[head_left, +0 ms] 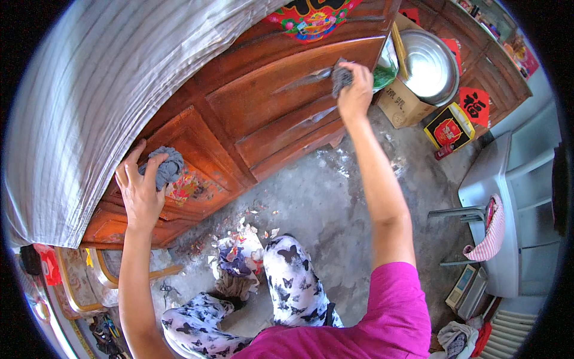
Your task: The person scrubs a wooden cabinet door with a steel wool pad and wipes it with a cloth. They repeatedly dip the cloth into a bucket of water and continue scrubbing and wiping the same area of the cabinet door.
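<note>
A brown wooden cabinet front (251, 102) with raised panels runs across the space before me. My left hand (142, 190) is closed on a crumpled grey cloth (171, 165), which rests against the left panel. Right beside that cloth, torn scraps of coloured paper (190, 186) still cling to the wood. My right hand (357, 94) grips a dark grey rag (342, 80) at the right end of the cabinet, against a long panel. Wet-looking shiny streaks (308, 81) lie on the wood left of that rag.
Paper scraps and crumpled cloth (236, 257) lie on the concrete floor (347, 197) by my knees. A striped sheet (137, 60) hangs over the cabinet's left. At the right stand a large metal basin (427, 66), a cardboard box (402, 106), a yellow-and-black box (448, 127) and a stool (466, 212).
</note>
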The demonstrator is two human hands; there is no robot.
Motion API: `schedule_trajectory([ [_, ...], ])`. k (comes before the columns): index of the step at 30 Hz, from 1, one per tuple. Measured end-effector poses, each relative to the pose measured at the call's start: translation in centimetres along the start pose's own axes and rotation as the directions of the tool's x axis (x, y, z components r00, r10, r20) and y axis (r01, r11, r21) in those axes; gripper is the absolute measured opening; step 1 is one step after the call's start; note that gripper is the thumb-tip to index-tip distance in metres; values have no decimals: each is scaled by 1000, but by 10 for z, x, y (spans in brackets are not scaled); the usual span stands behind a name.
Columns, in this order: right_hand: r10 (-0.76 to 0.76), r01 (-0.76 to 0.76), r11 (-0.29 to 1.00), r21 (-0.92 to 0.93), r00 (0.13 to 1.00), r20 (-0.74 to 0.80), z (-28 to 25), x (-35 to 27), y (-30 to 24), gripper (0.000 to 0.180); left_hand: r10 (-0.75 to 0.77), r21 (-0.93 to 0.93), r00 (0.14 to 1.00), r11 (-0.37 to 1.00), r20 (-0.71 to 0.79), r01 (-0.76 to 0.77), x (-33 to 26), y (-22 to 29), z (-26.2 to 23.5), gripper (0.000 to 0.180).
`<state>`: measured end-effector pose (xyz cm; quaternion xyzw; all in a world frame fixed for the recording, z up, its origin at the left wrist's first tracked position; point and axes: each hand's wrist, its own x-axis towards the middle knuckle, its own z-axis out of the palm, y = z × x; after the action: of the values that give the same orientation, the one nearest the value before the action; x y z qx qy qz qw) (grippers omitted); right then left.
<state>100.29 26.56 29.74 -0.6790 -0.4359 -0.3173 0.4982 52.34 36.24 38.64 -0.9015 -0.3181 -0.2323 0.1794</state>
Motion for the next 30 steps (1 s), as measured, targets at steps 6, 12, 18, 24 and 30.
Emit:
schedule_trajectory([
  [6,-216,218,976,-2,971,102,-2,-2,-22,55,1,32,1000,999,-7,-1,-3,-3,-5,73],
  [12,-52,52,999,-13,999,-12,7,-20,-62,48,-7,27,1000,1000,-15,8,0,1,-3,75],
  [18,-335,285,908,306,934,127,17,-54,-109,43,19,25,999,1000,-29,-18,-3,-7,-1,71],
  [24,94,-98,995,-15,981,-172,3,15,-14,53,28,13,999,1000,-43,-27,2,1,-2,73],
  [30,-101,103,994,33,994,-46,23,-36,-94,46,27,45,999,999,-37,-25,0,-2,-2,75],
])
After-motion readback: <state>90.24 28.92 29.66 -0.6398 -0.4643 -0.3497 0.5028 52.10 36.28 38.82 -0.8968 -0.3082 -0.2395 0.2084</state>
